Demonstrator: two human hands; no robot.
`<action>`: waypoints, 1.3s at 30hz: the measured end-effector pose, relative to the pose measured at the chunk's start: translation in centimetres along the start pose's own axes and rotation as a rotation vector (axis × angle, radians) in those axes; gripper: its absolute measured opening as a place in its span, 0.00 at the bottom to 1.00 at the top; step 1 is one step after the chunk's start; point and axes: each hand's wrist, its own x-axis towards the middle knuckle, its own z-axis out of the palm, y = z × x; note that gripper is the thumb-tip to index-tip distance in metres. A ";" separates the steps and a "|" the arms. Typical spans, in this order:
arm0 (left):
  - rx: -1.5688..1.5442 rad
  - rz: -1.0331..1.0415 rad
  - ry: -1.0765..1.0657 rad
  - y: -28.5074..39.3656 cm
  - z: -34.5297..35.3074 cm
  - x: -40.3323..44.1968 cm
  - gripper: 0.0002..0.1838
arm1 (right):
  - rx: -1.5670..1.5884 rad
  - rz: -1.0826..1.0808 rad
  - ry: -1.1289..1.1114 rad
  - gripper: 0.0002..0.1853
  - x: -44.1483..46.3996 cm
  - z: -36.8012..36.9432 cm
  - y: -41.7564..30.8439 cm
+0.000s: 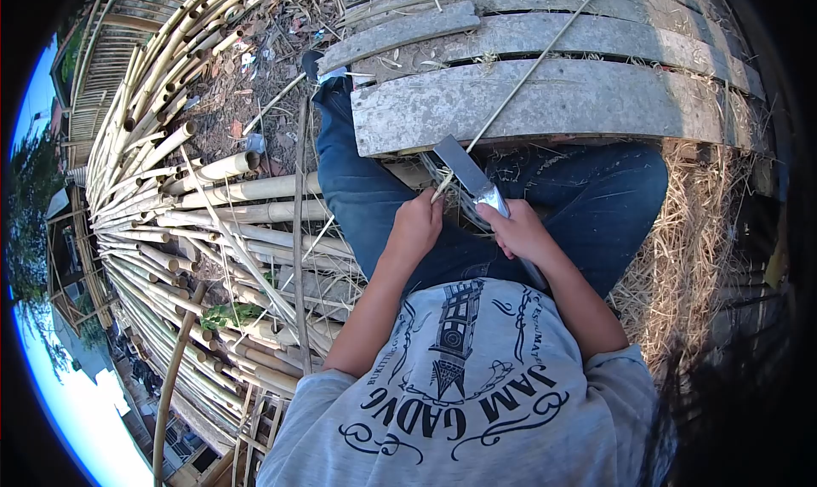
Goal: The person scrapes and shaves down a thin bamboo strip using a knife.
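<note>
My left hand [416, 225] is closed round the near end of a thin bamboo strip [528, 77], which runs up and right across the wooden planks. In my right hand [517, 229] is the handle of a knife with a broad metal blade [464, 168]. The blade points up and left, close beside the strip, just below the front plank. Whether blade and strip touch is unclear. Both hands are above my lap, between my bent legs.
A low platform of weathered planks [511, 104] lies ahead of my legs, with a loose board [400, 37] on it. Many bamboo poles [264, 189] are stacked at the left. Straw-like shavings [681, 249] heap up at the right.
</note>
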 end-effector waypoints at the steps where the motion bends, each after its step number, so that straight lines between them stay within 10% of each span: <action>1: 0.037 0.018 0.002 -0.4 0.2 0.1 0.11 | -0.100 -0.038 0.020 0.27 0.0 0.1 0.0; 27: 0.151 0.095 0.037 0.4 0.1 -0.8 0.12 | 0.331 0.193 -0.290 0.22 0.0 -1.9 -0.1; 33: 0.204 0.107 0.015 1.7 -1.8 -1.8 0.08 | -0.394 -0.568 0.290 0.08 -2.8 -0.7 -1.6; 39: 0.305 0.144 0.019 3.9 -2.7 -2.7 0.07 | -0.888 -0.688 0.373 0.19 -4.1 0.9 -3.0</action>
